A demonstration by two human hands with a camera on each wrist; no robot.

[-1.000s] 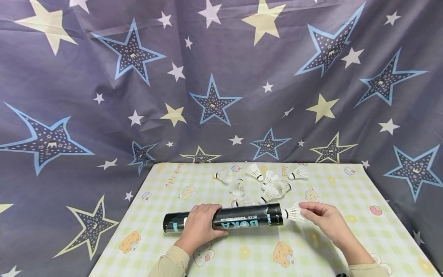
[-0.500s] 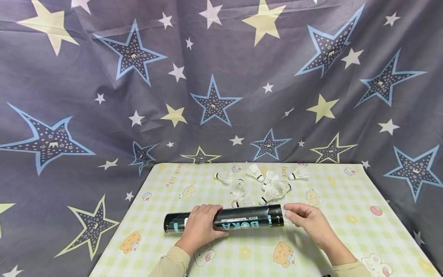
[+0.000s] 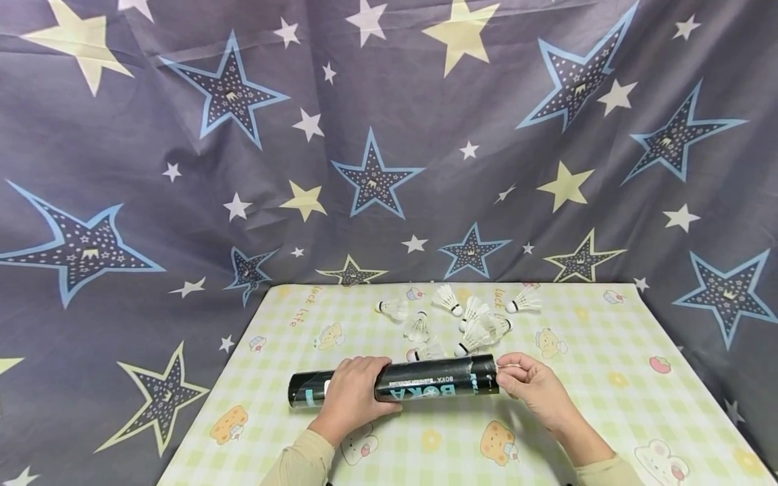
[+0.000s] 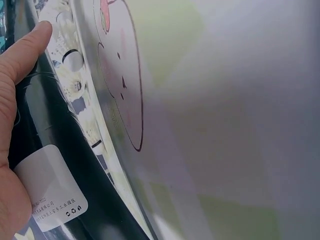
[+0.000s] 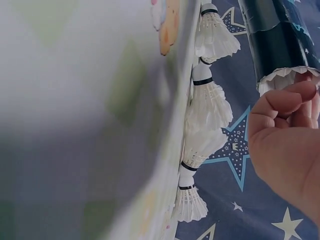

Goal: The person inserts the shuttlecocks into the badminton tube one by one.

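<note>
My left hand [image 3: 355, 391] grips a black BOKA shuttlecock tube [image 3: 440, 381] from above, fingers over its far side and thumb along the near side. The tube lies sideways over the table, its mouth facing right. At that mouth my right hand [image 3: 537, 386] has thumb and fingers bent together, pinching a shuttlecock by its feathers. In the right wrist view the feather tips of this shuttlecock [image 5: 274, 81] show white inside the rim; its cork is hidden in the tube. A white label [image 4: 54, 187] shows on the tube beside my left palm.
Several loose shuttlecocks lie behind the tube, among them one at the far right [image 3: 524, 300], one at the left [image 3: 392, 309] and a cluster [image 3: 480, 331] between. A checked cloth covers the table [image 3: 425, 442]. Behind it hangs a starry curtain [image 3: 419, 196].
My right hand has moved left to the tube's mouth, and the shuttlecock it pinches has slid inside, feathers last. The left hand and tube have stayed almost still.
</note>
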